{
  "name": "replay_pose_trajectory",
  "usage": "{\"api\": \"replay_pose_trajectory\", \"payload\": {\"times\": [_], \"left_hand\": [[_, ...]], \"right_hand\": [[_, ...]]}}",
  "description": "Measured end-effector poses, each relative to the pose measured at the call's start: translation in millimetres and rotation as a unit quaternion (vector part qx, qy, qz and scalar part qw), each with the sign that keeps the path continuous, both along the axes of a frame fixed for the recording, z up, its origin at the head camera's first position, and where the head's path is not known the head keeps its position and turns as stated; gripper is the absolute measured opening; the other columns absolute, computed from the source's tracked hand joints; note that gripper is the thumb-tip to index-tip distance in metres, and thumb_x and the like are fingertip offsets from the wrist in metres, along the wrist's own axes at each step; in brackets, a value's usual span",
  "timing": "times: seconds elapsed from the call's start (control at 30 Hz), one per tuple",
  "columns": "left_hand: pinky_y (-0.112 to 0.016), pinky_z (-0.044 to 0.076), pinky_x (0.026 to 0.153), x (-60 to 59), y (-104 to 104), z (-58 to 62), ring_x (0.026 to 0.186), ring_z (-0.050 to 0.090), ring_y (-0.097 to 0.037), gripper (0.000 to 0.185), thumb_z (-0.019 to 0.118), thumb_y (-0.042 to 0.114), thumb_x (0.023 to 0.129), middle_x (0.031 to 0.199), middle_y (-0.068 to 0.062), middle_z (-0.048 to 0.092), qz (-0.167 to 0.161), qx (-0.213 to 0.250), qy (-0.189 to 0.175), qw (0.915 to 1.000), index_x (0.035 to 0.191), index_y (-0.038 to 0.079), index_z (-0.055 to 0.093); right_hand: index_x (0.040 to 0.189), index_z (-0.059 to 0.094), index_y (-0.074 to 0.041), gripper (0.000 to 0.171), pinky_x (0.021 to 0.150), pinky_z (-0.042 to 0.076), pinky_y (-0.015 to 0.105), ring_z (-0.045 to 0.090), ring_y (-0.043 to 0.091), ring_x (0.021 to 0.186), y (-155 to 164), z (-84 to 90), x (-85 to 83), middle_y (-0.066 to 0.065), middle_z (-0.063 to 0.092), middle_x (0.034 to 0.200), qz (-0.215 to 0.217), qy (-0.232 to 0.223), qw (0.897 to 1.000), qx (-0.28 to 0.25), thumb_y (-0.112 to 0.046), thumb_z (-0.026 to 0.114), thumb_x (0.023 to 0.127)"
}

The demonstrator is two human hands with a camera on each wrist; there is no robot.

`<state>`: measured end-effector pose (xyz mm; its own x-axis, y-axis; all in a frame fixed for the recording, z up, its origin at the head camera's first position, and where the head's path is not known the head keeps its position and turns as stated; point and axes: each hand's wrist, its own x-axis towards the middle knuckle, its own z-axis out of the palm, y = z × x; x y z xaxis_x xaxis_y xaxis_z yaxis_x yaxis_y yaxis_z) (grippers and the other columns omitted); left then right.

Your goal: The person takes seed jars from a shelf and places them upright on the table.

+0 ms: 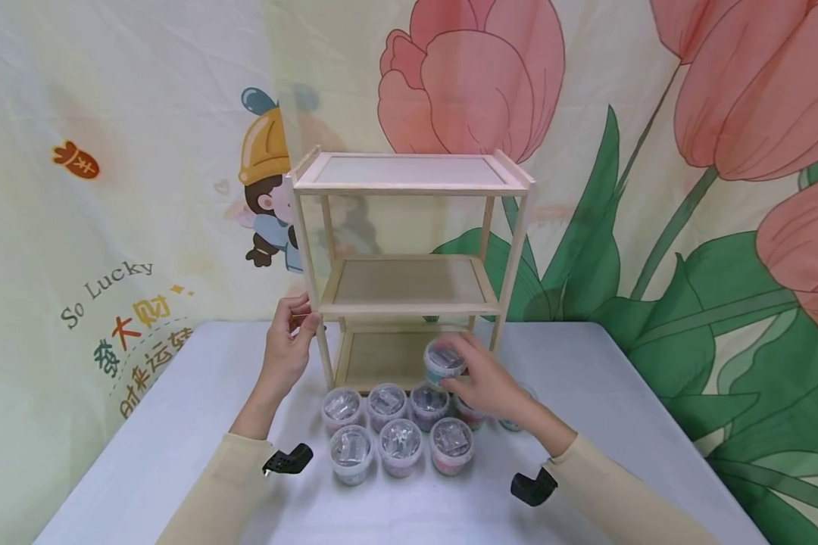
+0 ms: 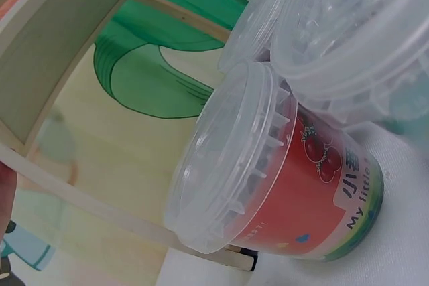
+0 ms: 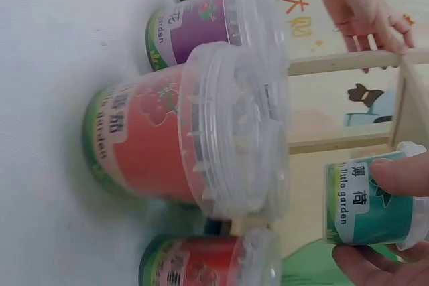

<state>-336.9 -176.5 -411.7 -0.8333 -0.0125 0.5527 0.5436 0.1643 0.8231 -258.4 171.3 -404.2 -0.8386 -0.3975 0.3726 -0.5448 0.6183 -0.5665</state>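
Note:
A three-tier wooden shelf [image 1: 409, 288] stands on the white table [image 1: 177, 424]. My left hand [image 1: 288, 341] grips its front left post [image 1: 322, 348] near the middle tier. My right hand [image 1: 480, 378] holds a small teal-labelled tub [image 1: 443, 362] with a clear lid, lifted in front of the bottom tier; the right wrist view shows fingers [image 3: 399, 175] pinching this tub [image 3: 369, 205]. Several similar lidded tubs [image 1: 398, 431] stand in two rows before the shelf, among them a red one [image 2: 301, 185] and a pink one [image 3: 167, 138].
A printed fabric backdrop [image 1: 688, 151] with tulips and a cartoon figure hangs behind the table. The shelf's top tier [image 1: 409, 172] and middle tier [image 1: 409, 281] hold nothing. The table's side edges run close to both forearms.

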Motion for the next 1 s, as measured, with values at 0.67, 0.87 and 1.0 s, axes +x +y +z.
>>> {"api": "replay_pose_trajectory", "payload": {"times": [0.67, 0.87, 1.0], "left_hand": [[-0.011, 0.053, 0.089, 2.5, 1, 0.7, 0.107, 0.058, -0.011, 0.037, 0.061, 0.011, 0.108, 0.124, -0.018, 0.059, 0.004, -0.009, -0.008, 0.9999, 0.142, 0.001, 0.049], [-0.009, 0.052, 0.089, 3.3, 1, 2.4, 0.108, 0.058, -0.009, 0.039, 0.061, 0.011, 0.108, 0.128, -0.018, 0.059, 0.01, -0.014, -0.01, 0.9998, 0.144, 0.002, 0.048], [-0.008, 0.051, 0.088, 4.7, 3, 5.4, 0.108, 0.057, -0.008, 0.039, 0.059, 0.007, 0.108, 0.13, -0.021, 0.057, 0.01, -0.016, -0.023, 0.9996, 0.145, 0.0, 0.046]], "right_hand": [[0.137, 0.062, -0.023, 0.062, 0.085, 0.061, 0.036, 0.062, 0.024, 0.119, 70, -8.3, 70.4, 0.003, 0.056, 0.137, -0.052, -0.013, 0.999, 0.006, 0.001, 0.087, 0.086], [0.135, 0.064, -0.024, 0.063, 0.082, 0.062, 0.035, 0.062, 0.024, 0.117, 73, -21.5, 79.9, 0.003, 0.058, 0.134, -0.06, -0.015, 0.998, 0.001, 0.001, 0.089, 0.083], [0.133, 0.064, -0.024, 0.062, 0.081, 0.061, 0.034, 0.062, 0.03, 0.121, 75, -30.8, 84.9, 0.005, 0.059, 0.137, -0.063, -0.024, 0.998, -0.002, 0.0, 0.089, 0.082]]}}
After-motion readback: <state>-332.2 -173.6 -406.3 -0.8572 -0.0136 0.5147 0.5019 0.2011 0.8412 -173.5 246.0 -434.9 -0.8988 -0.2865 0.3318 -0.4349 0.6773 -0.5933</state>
